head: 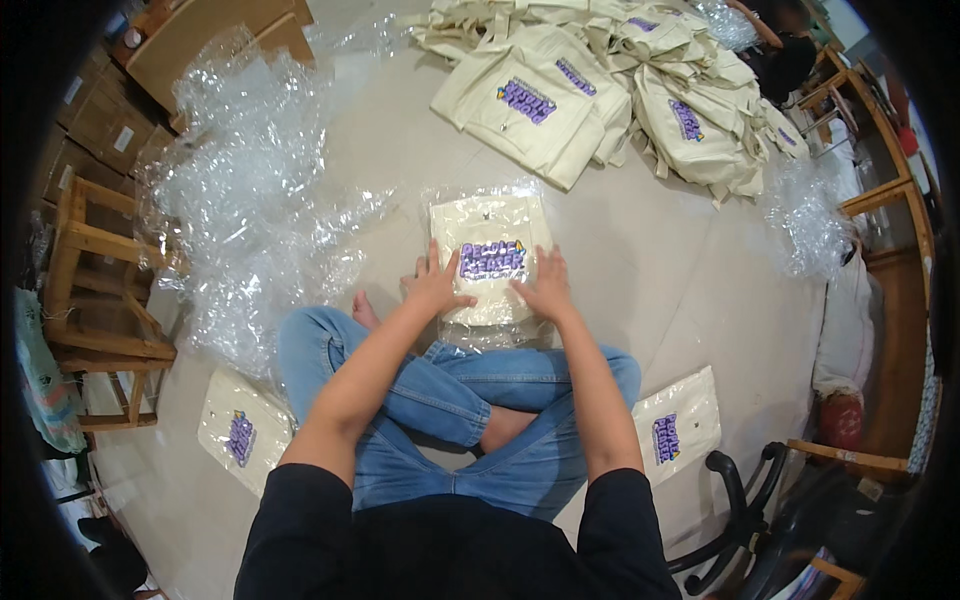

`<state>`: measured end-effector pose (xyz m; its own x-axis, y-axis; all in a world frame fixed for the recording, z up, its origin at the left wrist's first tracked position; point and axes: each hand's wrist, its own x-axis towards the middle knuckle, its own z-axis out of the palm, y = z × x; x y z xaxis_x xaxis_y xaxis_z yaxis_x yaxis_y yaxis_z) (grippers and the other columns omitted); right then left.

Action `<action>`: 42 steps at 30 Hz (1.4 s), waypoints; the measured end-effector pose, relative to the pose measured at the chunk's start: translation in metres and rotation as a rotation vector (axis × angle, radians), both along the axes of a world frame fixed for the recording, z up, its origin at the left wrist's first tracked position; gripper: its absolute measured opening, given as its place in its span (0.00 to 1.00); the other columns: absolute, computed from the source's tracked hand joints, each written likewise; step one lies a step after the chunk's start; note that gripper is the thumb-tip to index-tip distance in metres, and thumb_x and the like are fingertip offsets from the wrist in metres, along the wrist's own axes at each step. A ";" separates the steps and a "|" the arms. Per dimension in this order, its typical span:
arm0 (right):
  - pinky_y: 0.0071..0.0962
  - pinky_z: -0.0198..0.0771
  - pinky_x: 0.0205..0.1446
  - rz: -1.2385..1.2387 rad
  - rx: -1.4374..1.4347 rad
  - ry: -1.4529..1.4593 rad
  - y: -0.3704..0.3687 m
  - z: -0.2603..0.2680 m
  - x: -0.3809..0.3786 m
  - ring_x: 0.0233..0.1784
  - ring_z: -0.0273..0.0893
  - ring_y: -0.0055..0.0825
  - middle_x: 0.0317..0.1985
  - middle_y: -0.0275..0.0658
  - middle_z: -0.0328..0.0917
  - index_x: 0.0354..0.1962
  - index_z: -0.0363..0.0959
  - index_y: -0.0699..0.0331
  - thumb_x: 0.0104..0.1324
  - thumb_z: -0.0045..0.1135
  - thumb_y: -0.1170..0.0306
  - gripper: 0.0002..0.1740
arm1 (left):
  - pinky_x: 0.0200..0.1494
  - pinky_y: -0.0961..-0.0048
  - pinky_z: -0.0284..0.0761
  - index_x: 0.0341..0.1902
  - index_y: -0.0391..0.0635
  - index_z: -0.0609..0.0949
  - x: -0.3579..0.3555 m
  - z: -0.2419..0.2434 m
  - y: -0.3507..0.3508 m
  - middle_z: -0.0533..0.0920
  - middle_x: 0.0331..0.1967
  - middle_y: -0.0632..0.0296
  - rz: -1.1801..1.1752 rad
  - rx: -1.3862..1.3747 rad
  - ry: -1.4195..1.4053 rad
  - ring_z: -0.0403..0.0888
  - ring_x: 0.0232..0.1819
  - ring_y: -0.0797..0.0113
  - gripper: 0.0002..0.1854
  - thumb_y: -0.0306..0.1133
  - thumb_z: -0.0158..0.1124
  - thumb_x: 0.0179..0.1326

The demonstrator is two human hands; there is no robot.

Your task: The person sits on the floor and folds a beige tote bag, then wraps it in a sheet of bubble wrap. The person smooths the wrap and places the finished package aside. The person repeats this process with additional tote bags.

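Note:
A folded cream canvas bag [491, 225] with purple printed writing lies flat on the floor in front of my crossed legs. It sits inside a clear plastic sleeve [484, 336], whose loose end shows below the bag by my shins. My left hand [435, 286] rests on the bag's left edge, fingers spread and thumb pointing inward. Across from it, my right hand [547, 285] presses on the right edge with its fingers apart. Neither hand grips anything. The print stays visible between them.
A heap of clear plastic sleeves [240, 180] covers the floor at left. Several unwrapped canvas bags [525, 105] are piled ahead. Wrapped bags lie by my left knee [244, 431] and right knee [679, 427]. A wooden stool [112, 247], chair base [739, 502] and another person [784, 52] are around.

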<state>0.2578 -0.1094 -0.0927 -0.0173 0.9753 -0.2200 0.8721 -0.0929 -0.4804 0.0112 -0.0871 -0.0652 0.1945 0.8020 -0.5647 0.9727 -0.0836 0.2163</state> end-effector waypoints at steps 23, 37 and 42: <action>0.21 0.74 0.29 -0.162 -0.554 0.807 -0.024 -0.017 0.038 0.26 0.77 0.21 0.26 0.34 0.78 0.35 0.75 0.68 0.59 0.70 0.72 0.12 | 0.47 0.51 0.80 0.68 0.34 0.56 -0.080 -0.046 0.010 0.77 0.56 0.40 0.433 0.005 -0.603 0.81 0.50 0.45 0.52 0.46 0.78 0.50; 0.25 0.71 0.30 -0.176 -0.349 0.551 -0.034 -0.050 0.092 0.27 0.75 0.21 0.25 0.35 0.80 0.31 0.79 0.67 0.49 0.77 0.67 0.16 | 0.55 0.57 0.75 0.54 0.40 0.81 -0.037 0.018 -0.012 0.83 0.53 0.49 0.102 -0.176 -0.265 0.81 0.56 0.51 0.36 0.45 0.83 0.42; 0.24 0.71 0.32 0.057 -0.527 0.408 -0.043 -0.056 0.075 0.28 0.76 0.21 0.26 0.35 0.82 0.34 0.79 0.68 0.51 0.73 0.70 0.15 | 0.49 0.58 0.79 0.54 0.41 0.81 -0.041 0.000 -0.037 0.85 0.49 0.50 -0.004 0.036 -0.132 0.83 0.49 0.45 0.36 0.41 0.83 0.39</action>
